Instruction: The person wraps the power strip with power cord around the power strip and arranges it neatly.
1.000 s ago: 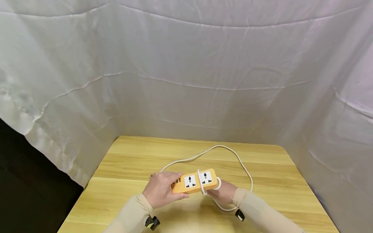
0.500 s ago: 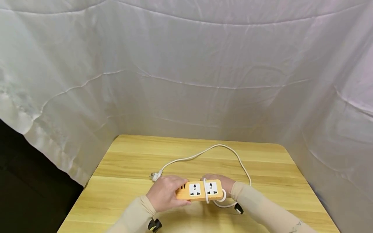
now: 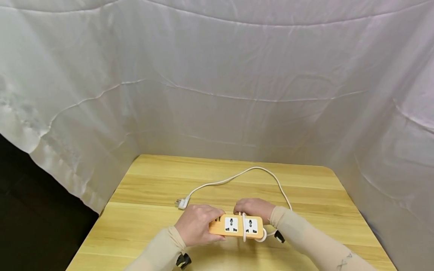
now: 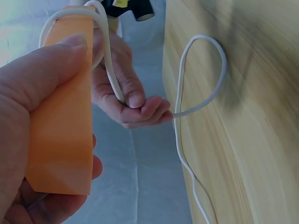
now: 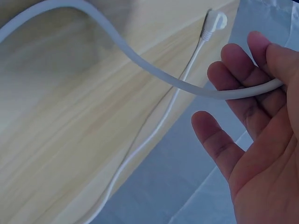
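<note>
A yellow-orange power strip [image 3: 231, 224] with white sockets is held level above the table. My left hand [image 3: 198, 226] grips its left end, thumb on one side and fingers round the other. White cord [image 3: 244, 227] passes round the strip near its right end. Just behind that end, my right hand [image 3: 255, 208] holds the cord. In the right wrist view the cord [image 5: 154, 70] runs between the thumb and curled fingers. Its looser length arcs across the table to a white plug [image 3: 183, 203] lying behind my left hand.
The wooden table [image 3: 142, 226] has pale grey cloth [image 3: 237, 113] hanging at its back and sides. A dark area [image 3: 34, 210] shows at the left beyond the cloth. Small black devices [image 3: 183, 260] are worn at both wrists.
The power strip and left hand have moved right and nearer me, uncovering the plug. My right hand has risen from under the strip to behind it, carrying the cord round.
</note>
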The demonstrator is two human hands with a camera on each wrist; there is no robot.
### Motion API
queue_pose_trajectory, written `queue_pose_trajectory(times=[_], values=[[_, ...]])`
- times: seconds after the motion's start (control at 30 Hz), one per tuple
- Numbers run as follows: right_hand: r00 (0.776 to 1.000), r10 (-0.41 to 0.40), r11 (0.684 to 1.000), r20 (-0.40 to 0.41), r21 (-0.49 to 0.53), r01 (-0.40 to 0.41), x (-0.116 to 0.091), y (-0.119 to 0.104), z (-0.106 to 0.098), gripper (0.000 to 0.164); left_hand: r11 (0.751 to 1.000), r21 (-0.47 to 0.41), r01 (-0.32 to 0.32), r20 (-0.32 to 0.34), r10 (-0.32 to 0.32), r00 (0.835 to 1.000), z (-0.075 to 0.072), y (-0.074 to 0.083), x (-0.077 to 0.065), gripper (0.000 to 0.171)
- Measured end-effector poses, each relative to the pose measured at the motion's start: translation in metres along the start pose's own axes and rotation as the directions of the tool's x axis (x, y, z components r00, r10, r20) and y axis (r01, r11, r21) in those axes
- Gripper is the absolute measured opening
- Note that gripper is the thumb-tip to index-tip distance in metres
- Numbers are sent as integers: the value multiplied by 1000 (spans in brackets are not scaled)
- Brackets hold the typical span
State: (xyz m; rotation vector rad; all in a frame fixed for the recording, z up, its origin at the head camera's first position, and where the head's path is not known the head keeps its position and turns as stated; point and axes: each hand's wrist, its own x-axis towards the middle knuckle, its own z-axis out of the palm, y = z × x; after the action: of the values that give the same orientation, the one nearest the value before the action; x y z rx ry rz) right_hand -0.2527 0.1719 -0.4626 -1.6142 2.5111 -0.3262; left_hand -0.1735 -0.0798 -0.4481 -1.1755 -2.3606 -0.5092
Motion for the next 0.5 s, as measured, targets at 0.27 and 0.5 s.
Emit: queue_pose_trajectory(times=[0.27, 0.5], values=[[994, -99, 990, -38, -104, 95, 4, 6, -9, 10, 998, 56, -17, 40, 15, 999, 3, 1, 0, 58], [991, -128, 983, -22, -137, 124, 6, 10, -19, 2, 997, 75, -33, 68, 27, 997, 7, 0, -2, 59]])
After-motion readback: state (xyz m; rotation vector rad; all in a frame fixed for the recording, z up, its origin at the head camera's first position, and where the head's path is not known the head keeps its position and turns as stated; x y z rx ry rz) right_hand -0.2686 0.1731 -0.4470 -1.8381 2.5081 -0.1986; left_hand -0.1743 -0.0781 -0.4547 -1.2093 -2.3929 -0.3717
